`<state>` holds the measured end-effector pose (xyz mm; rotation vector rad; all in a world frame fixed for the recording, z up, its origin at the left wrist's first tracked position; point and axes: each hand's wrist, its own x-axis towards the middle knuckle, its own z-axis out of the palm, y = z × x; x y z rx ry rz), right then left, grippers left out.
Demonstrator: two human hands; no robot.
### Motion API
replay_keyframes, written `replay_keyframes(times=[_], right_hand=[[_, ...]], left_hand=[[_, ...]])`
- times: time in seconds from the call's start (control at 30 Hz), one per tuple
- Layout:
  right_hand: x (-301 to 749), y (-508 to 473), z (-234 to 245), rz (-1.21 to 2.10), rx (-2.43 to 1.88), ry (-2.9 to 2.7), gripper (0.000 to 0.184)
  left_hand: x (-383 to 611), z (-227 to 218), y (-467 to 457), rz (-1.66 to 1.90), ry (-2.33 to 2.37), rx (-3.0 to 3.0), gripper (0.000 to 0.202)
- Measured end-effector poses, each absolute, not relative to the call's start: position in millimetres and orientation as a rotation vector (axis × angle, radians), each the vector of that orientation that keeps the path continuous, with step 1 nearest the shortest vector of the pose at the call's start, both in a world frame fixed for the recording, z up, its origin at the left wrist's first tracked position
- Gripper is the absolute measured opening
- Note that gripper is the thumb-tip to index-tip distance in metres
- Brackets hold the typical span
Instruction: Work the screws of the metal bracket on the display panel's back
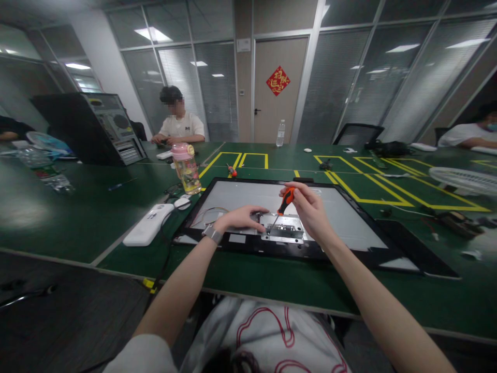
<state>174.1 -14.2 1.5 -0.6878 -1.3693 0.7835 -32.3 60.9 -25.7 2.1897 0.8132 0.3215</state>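
Note:
A large flat display panel (pixel 349 220) with a black frame and pale grey back lies on the green table in front of me. A silvery metal bracket (pixel 281 239) sits near its front edge. My right hand (pixel 308 204) grips the orange and black handle of a screwdriver (pixel 286 201). The screwdriver tilts, its thin shaft pointing down to the left side of the bracket; I cannot make out a screw at the tip. My left hand (pixel 244 217) rests on the panel with fingers spread, thumb and fingertips at the bracket's left edge.
A white handheld device (pixel 149 225) and a pink-lidded bottle (pixel 186 168) stand left of the panel. Further left is a black computer case (pixel 93 127). A second screwdriver (pixel 232 171) lies beyond the panel. A person (pixel 179 122) sits across the table (pixel 155 181); another sits far right.

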Motion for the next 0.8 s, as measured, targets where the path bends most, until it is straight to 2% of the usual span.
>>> replay_keyframes(times=[0.2, 0.57, 0.7, 0.8], right_hand=[[173.3, -12.6, -0.6, 0.856, -0.670, -1.305, 0.011], [174.1, -14.5, 2.6, 0.890, -0.625, -1.416, 0.028], [172.9, -16.9, 1.7, 0.775, -0.705, -1.469, 0.032], [171.7, -18.2, 1.6, 0.560, -0.809, -1.477, 0.026]], left_hand=[[-32.2, -24.6, 60.3, 0.319, 0.828, 2.203, 0.075], [-32.1, -23.7, 59.0, 0.328, 0.805, 2.215, 0.075], [-31.9, -23.6, 59.1, 0.331, 0.802, 2.205, 0.073], [-31.9, -23.0, 58.7, 0.314, 0.824, 2.206, 0.074]])
